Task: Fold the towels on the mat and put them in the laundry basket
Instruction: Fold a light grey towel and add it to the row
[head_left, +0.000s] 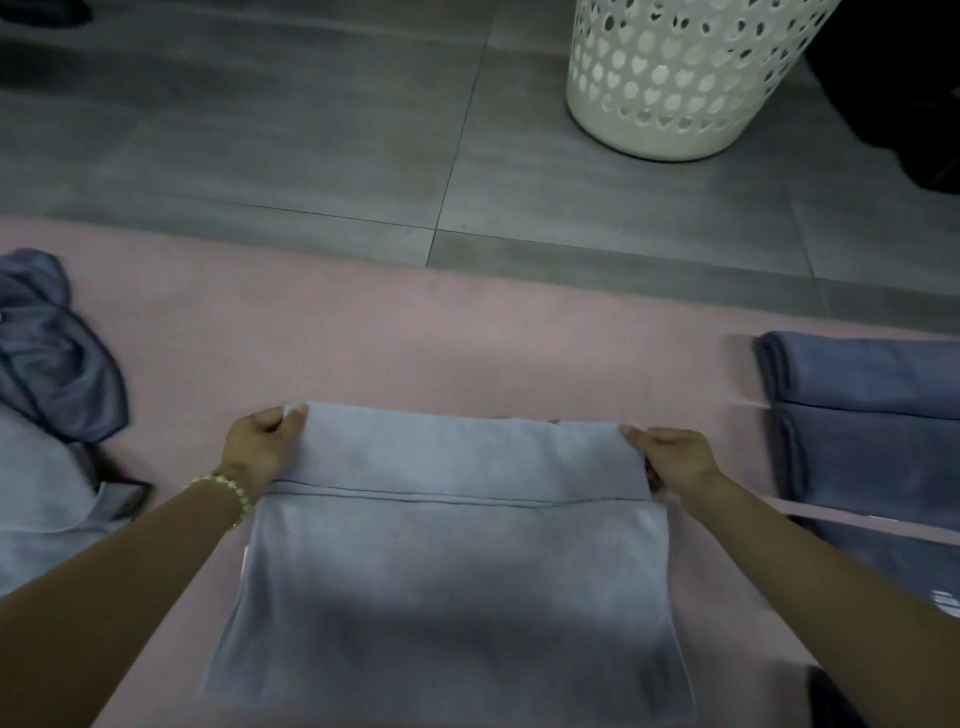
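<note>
Towel, light grey (447, 561), mid-fold at near edge of pink mat (363, 332), far corners pinched by left hand (262, 447) and right hand (675, 457): draw both corners level, align edges before pressing flat, then carry to white laundry basket (670, 78) on floor beyond far edge

One wide-angle view from the person's head, facing forward and steeply down, close over the pink mat (415, 338) filling the lower half, grey tiled floor (260, 130) beyond it, white laundry basket (675, 93) farther off at the top edge, its rim cut off
</note>
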